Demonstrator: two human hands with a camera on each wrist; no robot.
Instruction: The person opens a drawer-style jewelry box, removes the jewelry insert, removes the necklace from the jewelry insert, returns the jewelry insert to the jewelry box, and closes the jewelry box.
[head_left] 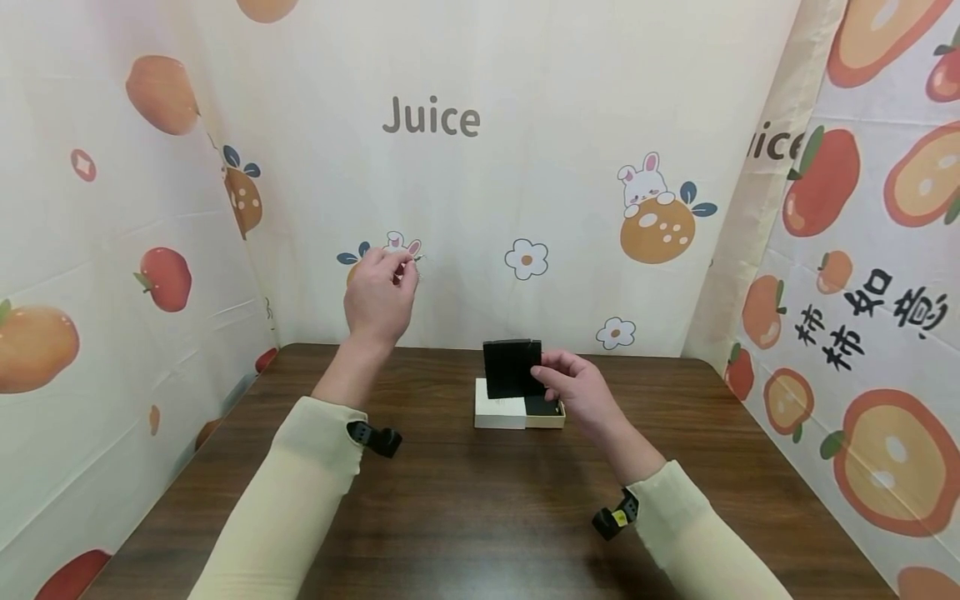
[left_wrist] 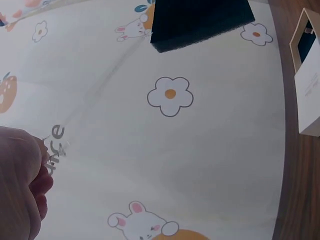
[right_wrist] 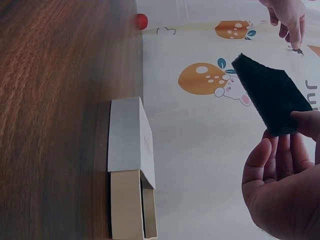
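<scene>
My left hand (head_left: 381, 296) is raised at the left in the head view, thumb and fingertips pinching a small, shiny, silvery piece (left_wrist: 61, 149). Its exact kind I cannot tell. Lower and to the right, my right hand (head_left: 581, 387) holds a black square foam pad (head_left: 512, 368) by its right edge, thumb on the near face. That pad stands upright above a small white box (head_left: 499, 413). From the right end of the white sleeve, a cream drawer (right_wrist: 126, 205) is partly pulled out, with a dark inside.
The box stands on a dark brown wooden table (head_left: 450, 517), toward its far edge. Behind and at both sides hang pale curtains (head_left: 480, 192) printed with fruit, rabbits and flowers. Each wrist wears a black camera on a strap.
</scene>
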